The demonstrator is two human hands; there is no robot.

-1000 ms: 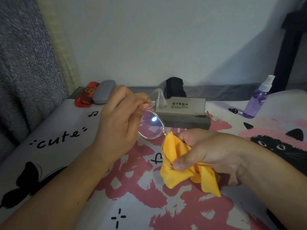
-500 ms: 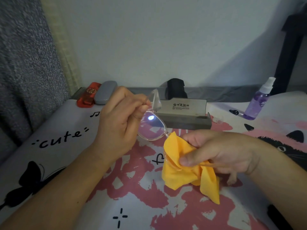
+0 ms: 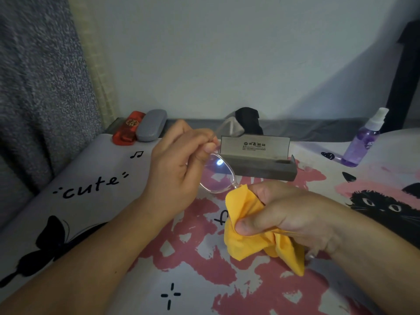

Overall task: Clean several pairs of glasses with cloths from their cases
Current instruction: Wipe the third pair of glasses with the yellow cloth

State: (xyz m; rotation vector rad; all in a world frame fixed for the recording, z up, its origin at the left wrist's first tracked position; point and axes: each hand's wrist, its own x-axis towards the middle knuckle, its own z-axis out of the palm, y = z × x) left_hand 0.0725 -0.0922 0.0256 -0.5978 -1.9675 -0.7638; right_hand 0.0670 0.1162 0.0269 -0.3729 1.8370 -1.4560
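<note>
A pair of clear-framed glasses (image 3: 219, 173) is held above the patterned surface. My left hand (image 3: 179, 169) pinches the frame at the left lens's outer edge. My right hand (image 3: 286, 210) is closed on a yellow cloth (image 3: 245, 223) wrapped over the other lens, which is hidden inside it. Behind the hands an open grey case (image 3: 261, 155) with printed lettering lies with its lid up.
A red case (image 3: 128, 128) and a shut grey case (image 3: 151, 125) lie at the back left by the curtain. A black object (image 3: 248, 119) sits behind the open case. A purple spray bottle (image 3: 363, 139) stands at the back right.
My right thumb has slid down and left across the cloth over the covered lens. The left hand keeps its pinch on the frame with little movement.
</note>
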